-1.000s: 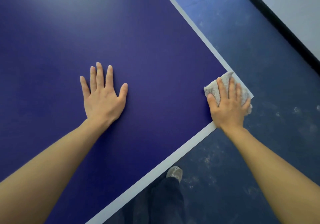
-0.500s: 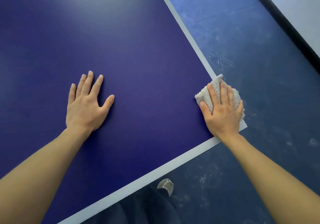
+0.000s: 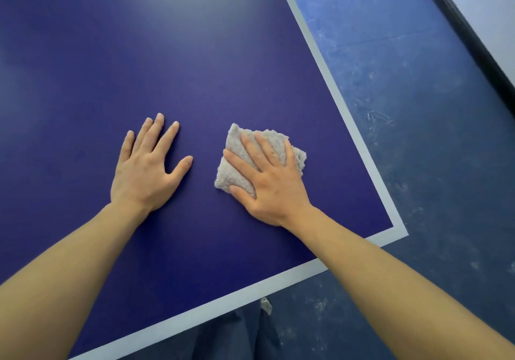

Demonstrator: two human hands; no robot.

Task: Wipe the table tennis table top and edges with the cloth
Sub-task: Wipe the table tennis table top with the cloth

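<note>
The dark blue table tennis table (image 3: 167, 53) fills most of the view, with a pale line along its near and right edges and its corner at the lower right. A folded beige cloth (image 3: 231, 170) lies flat on the top, inward from that corner. My right hand (image 3: 267, 181) presses on the cloth with straight, spread fingers. My left hand (image 3: 147, 170) rests flat on the bare table top just left of the cloth, fingers straight.
Scuffed blue floor (image 3: 418, 109) runs beside the table on the right and in front. A dark skirting strip (image 3: 473, 39) and pale wall stand at the upper right. My trouser leg and shoe (image 3: 266, 305) show below the near edge.
My right hand has slid the cloth from the table's corner leftward onto the open top, close to my left hand. My left hand stays flat on the table.
</note>
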